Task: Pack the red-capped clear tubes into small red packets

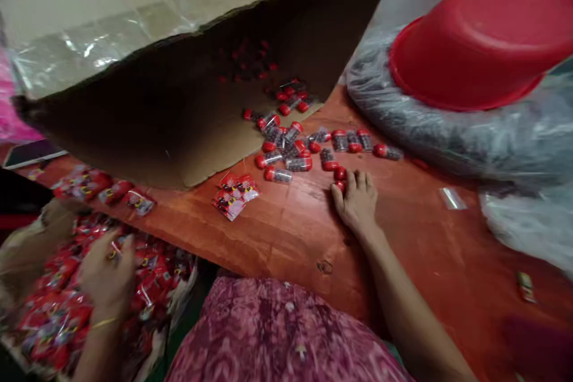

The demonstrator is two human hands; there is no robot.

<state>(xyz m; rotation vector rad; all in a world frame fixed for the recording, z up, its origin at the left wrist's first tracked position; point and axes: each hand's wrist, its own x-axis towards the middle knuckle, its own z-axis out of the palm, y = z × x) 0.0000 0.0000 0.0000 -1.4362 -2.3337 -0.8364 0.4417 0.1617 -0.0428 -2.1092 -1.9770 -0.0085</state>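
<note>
My left hand (107,274), a little blurred, is over a box of red packets (58,304) at the lower left. Its fingers are curled around a small shiny red packet (115,250). On the red-brown table, my right hand (359,200) rests palm down with its thumb and fingers around small clear tubes with red caps (339,173). Only their red caps show; the rest is under the hand. More red-capped tubes with dark contents (298,164) lie loosely beyond it. Several flat red printed cards (235,194) lie left of these tubes.
A large cardboard box (179,12) lies on its side with tubes spilling from its opening. A red plastic tub (483,42) sits upside down on a clear bag (425,122) at the right. Red packets (89,183) line the table's left edge. A small clear piece (452,199) lies at right.
</note>
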